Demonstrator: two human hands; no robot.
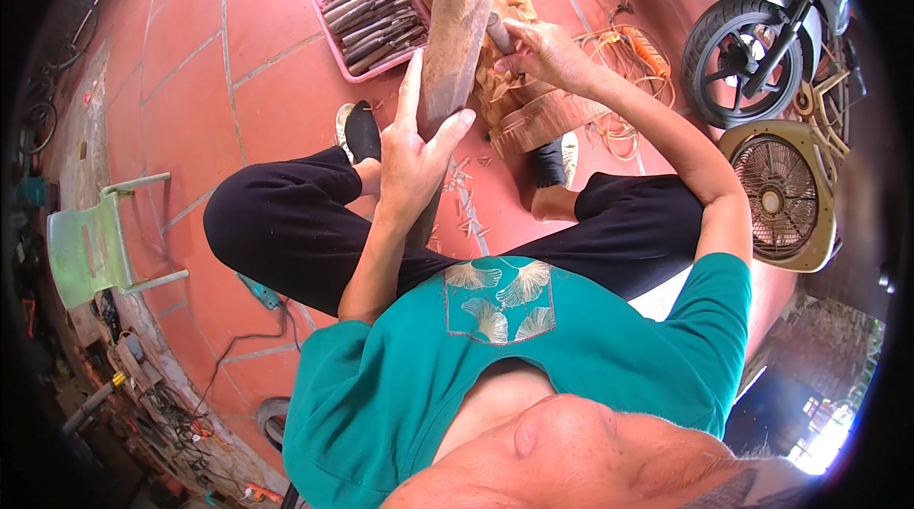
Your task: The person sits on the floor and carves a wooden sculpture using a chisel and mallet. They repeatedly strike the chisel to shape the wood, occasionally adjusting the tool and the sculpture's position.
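Note:
My left hand (415, 159) is wrapped round a long, flat wooden mallet (461, 38), its thumb and forefinger lying along the sides. The mallet's broad end points away from me and its narrow end runs down between my legs. Just right of it, my right hand (547, 54) closes on a chisel (498, 34), of which only the dark, round handle end shows; the blade is hidden. Behind both hands lies a large carved wooden piece (514, 0), golden brown, with a cut, bark-like lower edge (547, 120). The mallet covers part of it.
A pink basket (327, 31) holding several chisels sits left of the carving. Wood chips (468, 214) litter the red tiles between my feet. Rightward are an orange cord (652, 57), a motorbike wheel (743, 61) and a box fan (776, 195). A green chair (90, 247) stands left.

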